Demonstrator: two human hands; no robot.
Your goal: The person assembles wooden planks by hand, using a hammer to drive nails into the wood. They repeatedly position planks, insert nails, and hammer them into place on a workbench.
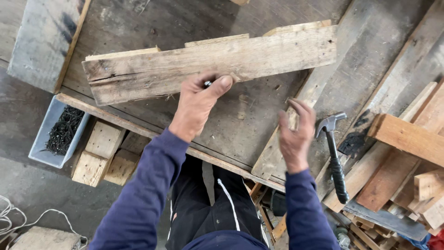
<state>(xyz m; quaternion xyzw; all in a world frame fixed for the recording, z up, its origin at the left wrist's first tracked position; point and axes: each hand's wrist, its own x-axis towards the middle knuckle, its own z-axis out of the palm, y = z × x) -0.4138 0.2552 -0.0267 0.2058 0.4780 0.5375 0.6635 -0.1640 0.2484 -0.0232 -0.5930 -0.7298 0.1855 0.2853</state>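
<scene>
- Nails (206, 84): small dark pieces, pinched between thumb and fingers (224, 83) of the left hand (196, 106); held at the near edge of the plank, exact count not discernible.
- Plastic tub (44, 134): pale, rectangular, well to the left of the left fingers, below the counter edge; holds a heap of dark nails (64, 129).
- Wood blocks (99, 153): short offcuts, just right of the tub, below and left of the left fingers.
- Plank (210, 65): weathered, pale, lying across the counter (249, 115), directly beyond the left fingers; further board ends show behind its far edge.
- Left hand: closed in a pinch on the nails, thumb tip touching the plank's near edge.
- Right hand (296, 134): blurred, fingers loosely spread, holding nothing; hovers over the counter to the right of the left fingers.
- Hammer (334, 153): claw head, black grip, lying just right of the right fingers, not touched.
- Stacked timber (407, 139): mixed boards and offcuts, far right of both hands.
</scene>
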